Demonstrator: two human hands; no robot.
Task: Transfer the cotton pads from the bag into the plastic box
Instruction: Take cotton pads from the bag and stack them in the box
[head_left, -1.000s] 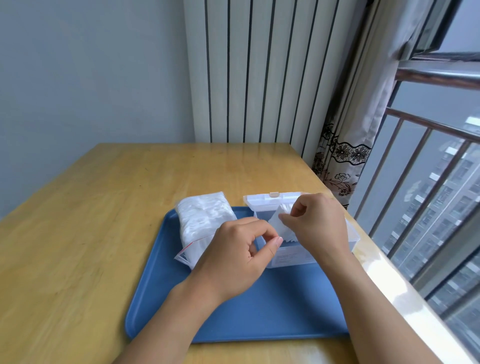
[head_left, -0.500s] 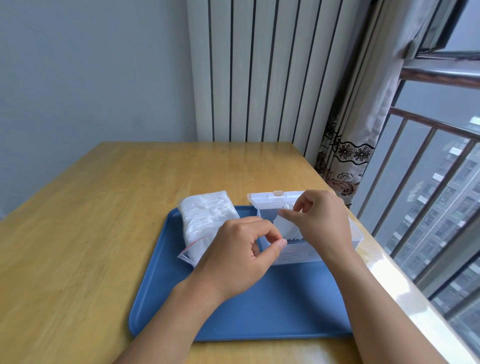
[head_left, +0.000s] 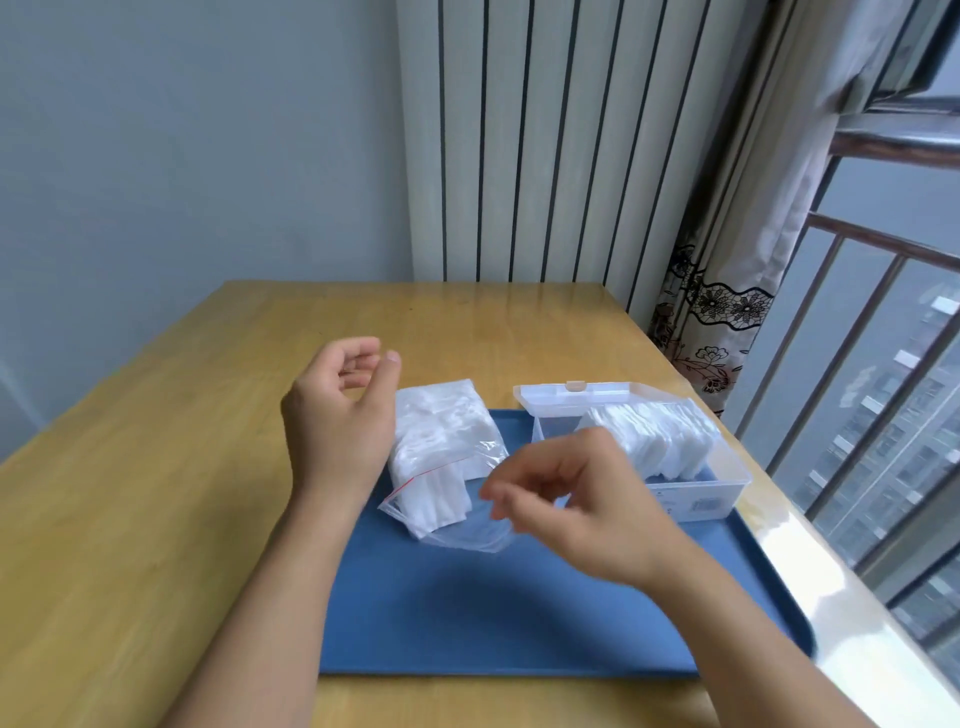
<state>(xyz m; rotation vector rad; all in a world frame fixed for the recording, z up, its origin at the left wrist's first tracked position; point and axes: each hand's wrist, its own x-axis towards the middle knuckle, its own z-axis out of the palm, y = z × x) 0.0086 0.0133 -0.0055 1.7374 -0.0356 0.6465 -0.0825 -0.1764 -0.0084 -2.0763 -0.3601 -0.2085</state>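
On the blue tray (head_left: 519, 623), nearest, the right hand (head_left: 582, 499) hovers blurred, fingers loosely curled, holding nothing, at the bag's (head_left: 441, 452) open mouth. Beyond, the left hand (head_left: 337, 421) hangs relaxed beside the bag; cotton pads (head_left: 660, 436) fill the plastic box (head_left: 691, 493) farther right.

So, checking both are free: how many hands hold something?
0. The left hand hovers open left of the bag; the right hand, blurred, hangs empty before the box.

Right hand (head_left: 582, 493) motion-blurred; hides plastic box (head_left: 727, 480) front corner.
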